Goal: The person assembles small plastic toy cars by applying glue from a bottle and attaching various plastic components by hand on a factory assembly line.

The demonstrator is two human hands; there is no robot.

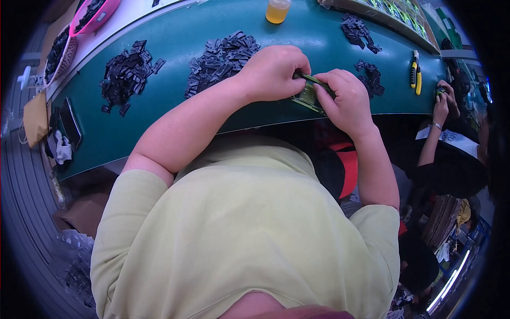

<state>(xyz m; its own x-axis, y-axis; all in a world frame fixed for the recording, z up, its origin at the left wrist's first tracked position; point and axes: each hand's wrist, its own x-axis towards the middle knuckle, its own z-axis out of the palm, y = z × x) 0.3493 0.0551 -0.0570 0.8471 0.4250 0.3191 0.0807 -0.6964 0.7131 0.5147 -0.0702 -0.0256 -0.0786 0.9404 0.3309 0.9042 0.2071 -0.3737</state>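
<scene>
Both my hands meet over the near edge of the green table, on a green plastic part point(307, 97) that looks like a flat frame with a clear or shiny middle. My left hand point(276, 72) pinches its left end between thumb and fingers. Opposite, my right hand point(346, 101) grips the right end, thumb pressed against it. A dark strip seems to lie along its upper edge; my fingers hide most of it. Just beyond my left forearm spreads a big heap of black plastic pieces point(220, 59). A smaller black pile point(372, 80) lies right beside my right hand.
More black pieces point(127, 74) lie at left, others point(358, 32) at the back right. A cup of amber liquid point(277, 10), yellow-and-black nippers point(415, 74), a phone point(71, 122), a pink basin point(98, 18) and a box of green parts point(390, 18) stand around. A co-worker's hands point(445, 101) are at right.
</scene>
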